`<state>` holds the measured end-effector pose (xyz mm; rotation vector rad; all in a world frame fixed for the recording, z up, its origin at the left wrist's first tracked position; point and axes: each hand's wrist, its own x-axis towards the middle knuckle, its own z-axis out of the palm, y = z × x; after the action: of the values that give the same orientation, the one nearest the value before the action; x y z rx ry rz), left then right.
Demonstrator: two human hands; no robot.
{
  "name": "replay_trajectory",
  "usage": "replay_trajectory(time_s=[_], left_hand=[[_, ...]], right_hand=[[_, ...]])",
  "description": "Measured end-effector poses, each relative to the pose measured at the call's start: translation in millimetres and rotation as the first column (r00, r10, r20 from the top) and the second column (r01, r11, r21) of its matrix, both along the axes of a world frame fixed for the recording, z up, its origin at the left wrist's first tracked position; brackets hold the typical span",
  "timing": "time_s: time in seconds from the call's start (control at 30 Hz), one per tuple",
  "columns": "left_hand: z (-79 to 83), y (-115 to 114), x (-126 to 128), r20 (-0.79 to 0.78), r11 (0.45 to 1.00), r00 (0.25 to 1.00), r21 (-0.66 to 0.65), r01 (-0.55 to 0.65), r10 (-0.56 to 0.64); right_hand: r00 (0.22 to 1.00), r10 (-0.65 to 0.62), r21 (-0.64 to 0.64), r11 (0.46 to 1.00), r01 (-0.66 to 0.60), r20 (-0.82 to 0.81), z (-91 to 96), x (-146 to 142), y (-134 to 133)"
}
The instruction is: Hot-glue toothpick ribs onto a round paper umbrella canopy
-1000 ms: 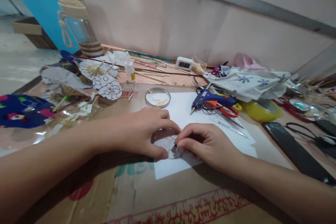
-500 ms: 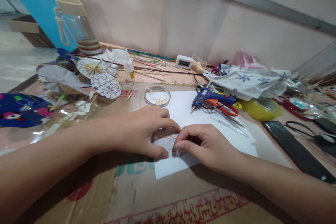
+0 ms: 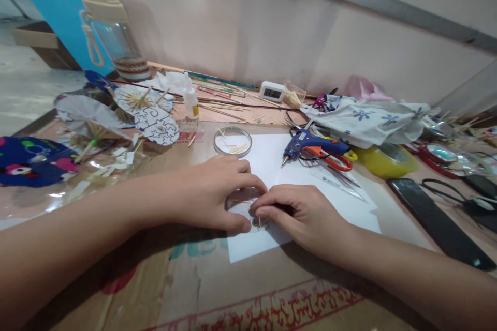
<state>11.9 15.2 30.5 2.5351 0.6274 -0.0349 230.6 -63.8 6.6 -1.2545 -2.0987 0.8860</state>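
Observation:
My left hand point(image 3: 212, 194) and my right hand point(image 3: 301, 214) meet over a white paper sheet point(image 3: 272, 163) on the cardboard-covered table point(image 3: 186, 279). Between their fingertips lies a small patterned paper piece with thin wooden sticks point(image 3: 244, 208), mostly hidden by the fingers. The left hand's fingers curl down and press on it. My right hand pinches at its edge with thumb and forefinger, right beside the left thumb.
A round clear dish of toothpicks point(image 3: 233, 142) sits behind the hands. A blue glue gun point(image 3: 310, 144), red-handled scissors point(image 3: 334, 161) and a yellow tape roll point(image 3: 386, 160) lie right. Paper umbrellas point(image 3: 149, 114), a glue bottle point(image 3: 191, 102) and a jar point(image 3: 112, 36) stand left. A black phone point(image 3: 435, 222) lies far right.
My right hand has slid a little left toward the left thumb, covering more of the patterned paper piece. The left hand has stayed in place.

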Motion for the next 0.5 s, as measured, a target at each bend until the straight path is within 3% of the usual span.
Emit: replay_trajectory(time_s=[0.5], left_hand=[[1.8,-0.5,0.9,-0.005,1.000,1.000,0.008,0.009,-0.009]], right_hand=[[0.997,0.045,0.171,0.984,-0.056,0.066,-6.3,2.2,-1.5]])
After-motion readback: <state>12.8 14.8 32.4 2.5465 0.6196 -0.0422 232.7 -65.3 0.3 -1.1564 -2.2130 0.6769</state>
